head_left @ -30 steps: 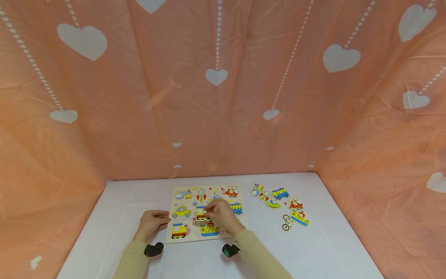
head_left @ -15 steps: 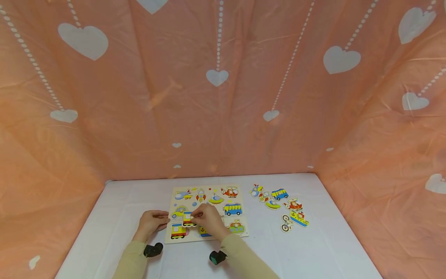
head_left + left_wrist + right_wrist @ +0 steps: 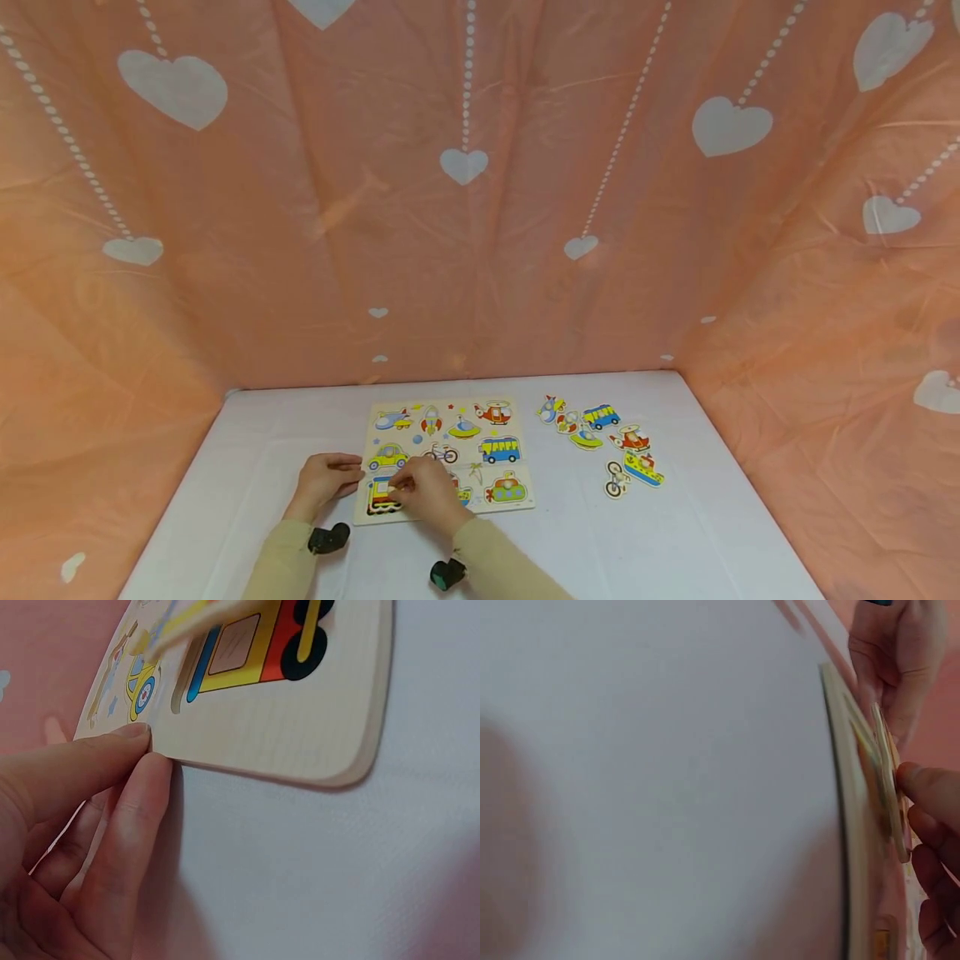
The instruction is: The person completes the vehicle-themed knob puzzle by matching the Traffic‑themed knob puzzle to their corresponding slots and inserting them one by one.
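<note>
A wooden puzzle board printed with vehicles lies on the white table. My right hand pinches a train puzzle piece over the printed train in its front left corner. Seen from the right wrist, the train piece is tilted, close over the board, with thumb and fingertips on its upper face. The left hand rests at the board's left edge. In the left wrist view, two outstretched fingertips touch that edge. A blurred edge of the piece overlaps the printed train there.
Right of the board lie several loose pieces: a plane, a rocket, a flying saucer, a bus, a helicopter, a ship and a bicycle. A pink curtain surrounds the table.
My right hand has carried the train piece left and toward me, from the board's middle to its front left corner. The printed bicycle is now uncovered. The left hand has stayed put.
</note>
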### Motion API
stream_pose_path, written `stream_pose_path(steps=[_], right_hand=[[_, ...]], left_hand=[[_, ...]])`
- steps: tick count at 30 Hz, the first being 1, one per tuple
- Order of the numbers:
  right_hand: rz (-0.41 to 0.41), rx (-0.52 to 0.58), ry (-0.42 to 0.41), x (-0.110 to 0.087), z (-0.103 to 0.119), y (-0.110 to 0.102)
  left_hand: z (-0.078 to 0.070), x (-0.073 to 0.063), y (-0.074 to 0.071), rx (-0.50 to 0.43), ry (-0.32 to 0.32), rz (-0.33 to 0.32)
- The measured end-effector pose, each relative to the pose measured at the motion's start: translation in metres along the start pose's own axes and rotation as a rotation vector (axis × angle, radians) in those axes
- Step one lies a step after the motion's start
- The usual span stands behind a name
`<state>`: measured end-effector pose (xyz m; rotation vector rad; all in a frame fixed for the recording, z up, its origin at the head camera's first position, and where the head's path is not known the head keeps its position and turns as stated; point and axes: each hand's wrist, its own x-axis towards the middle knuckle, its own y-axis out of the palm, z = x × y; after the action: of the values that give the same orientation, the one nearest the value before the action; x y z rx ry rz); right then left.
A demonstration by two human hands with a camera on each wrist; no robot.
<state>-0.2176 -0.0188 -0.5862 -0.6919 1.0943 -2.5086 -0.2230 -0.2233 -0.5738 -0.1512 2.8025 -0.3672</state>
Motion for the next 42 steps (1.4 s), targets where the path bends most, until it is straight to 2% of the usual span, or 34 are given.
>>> stream_pose_path(steps=[6, 12, 21, 35, 42], right_hand=[[0.027, -0.01, 0.044, -0.001, 0.005, 0.004], [0.051, 0.049, 0.098, 0.0, 0.006, 0.007], [0.053, 0.076, 0.104, 0.001, 0.007, 0.008], [0.07, -0.036, 0.048, 0.001, 0.006, 0.011], [0.077, -0.052, 0.065, 0.002, 0.008, 0.01]], left_hand=[[-0.001, -0.002, -0.001, 0.013, 0.009, 0.002], [-0.001, -0.003, -0.001, 0.018, 0.022, 0.012], [-0.001, -0.003, -0.001, 0.02, 0.026, 0.015], [-0.001, -0.004, -0.003, 0.023, 0.029, 0.013], [0.0, -0.003, -0.002, 0.018, 0.016, 0.01]])
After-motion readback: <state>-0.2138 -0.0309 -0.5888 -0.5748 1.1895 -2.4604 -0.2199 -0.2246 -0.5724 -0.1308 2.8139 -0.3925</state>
